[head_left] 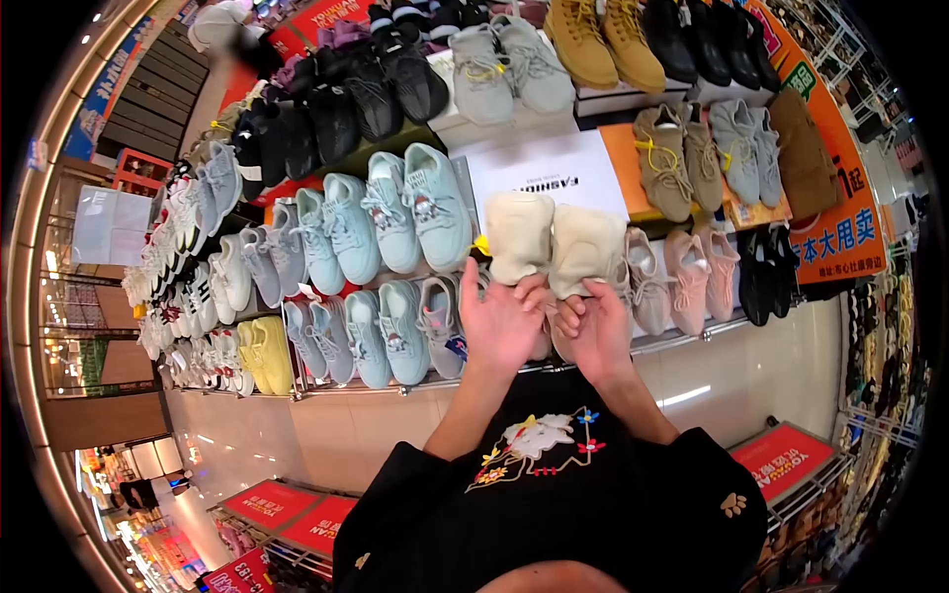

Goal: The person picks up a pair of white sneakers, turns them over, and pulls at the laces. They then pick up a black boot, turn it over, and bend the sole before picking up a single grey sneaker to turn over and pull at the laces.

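A pair of cream shoes is held up side by side in front of the display, with their soles turned toward me. My left hand (501, 321) has its fingers curled at the lower end of the left cream shoe (519, 235), its thumb stretched upward. The right cream shoe (587, 247) is gripped at its lower end by my right hand (599, 331). Behind the shoes lies a white box lid (554, 163) with printed lettering. Pale blue sneakers (435, 212) stand to the left, and pink shoes (685, 277) stand to the right.
Black shoes (361, 94), tan boots (603, 42) and olive shoes (664, 163) fill the rows farther back. Yellow shoes (264, 354) sit at the front left. Red signs (784, 460) top racks near me. A person in white (219, 25) is at the far upper left.
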The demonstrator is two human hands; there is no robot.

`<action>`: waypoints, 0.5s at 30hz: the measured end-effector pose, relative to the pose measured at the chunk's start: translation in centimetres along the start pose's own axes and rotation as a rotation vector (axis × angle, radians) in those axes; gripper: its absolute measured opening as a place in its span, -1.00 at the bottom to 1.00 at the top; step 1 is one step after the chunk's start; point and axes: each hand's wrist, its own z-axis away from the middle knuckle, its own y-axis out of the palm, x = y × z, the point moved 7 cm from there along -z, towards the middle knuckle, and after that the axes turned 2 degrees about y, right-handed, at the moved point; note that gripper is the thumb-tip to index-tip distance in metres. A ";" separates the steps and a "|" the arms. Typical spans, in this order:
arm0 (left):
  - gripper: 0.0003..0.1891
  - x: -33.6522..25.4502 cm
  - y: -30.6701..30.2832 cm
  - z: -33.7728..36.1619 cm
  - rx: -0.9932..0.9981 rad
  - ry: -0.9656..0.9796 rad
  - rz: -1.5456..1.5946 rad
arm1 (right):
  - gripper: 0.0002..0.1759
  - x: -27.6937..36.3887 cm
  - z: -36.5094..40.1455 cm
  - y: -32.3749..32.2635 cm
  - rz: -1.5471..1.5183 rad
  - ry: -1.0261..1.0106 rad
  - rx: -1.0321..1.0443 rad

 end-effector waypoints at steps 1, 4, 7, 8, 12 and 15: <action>-0.43 0.2 1.1 1.0 0.088 -0.025 -0.009 | -0.55 -0.4 0.1 2.2 0.122 -0.027 -0.144; -0.42 0.5 0.7 0.0 0.216 -0.038 -0.102 | -0.54 0.9 -1.0 1.9 0.304 -0.105 -0.257; -0.44 0.2 -0.3 -0.9 0.133 0.044 -0.197 | -0.47 1.7 -1.6 -0.2 0.311 -0.192 -0.333; -0.37 -0.5 -1.7 -1.8 0.150 0.071 -0.200 | -0.46 1.8 -1.7 -1.8 0.262 -0.230 -0.407; -0.29 -2.8 -7.5 -5.6 0.242 0.134 -0.286 | -0.47 3.3 -2.1 -8.5 0.303 -0.233 -0.304; -0.30 -2.7 -9.2 -5.9 0.138 0.167 -0.292 | -0.48 3.3 -1.8 -10.3 0.353 -0.241 -0.372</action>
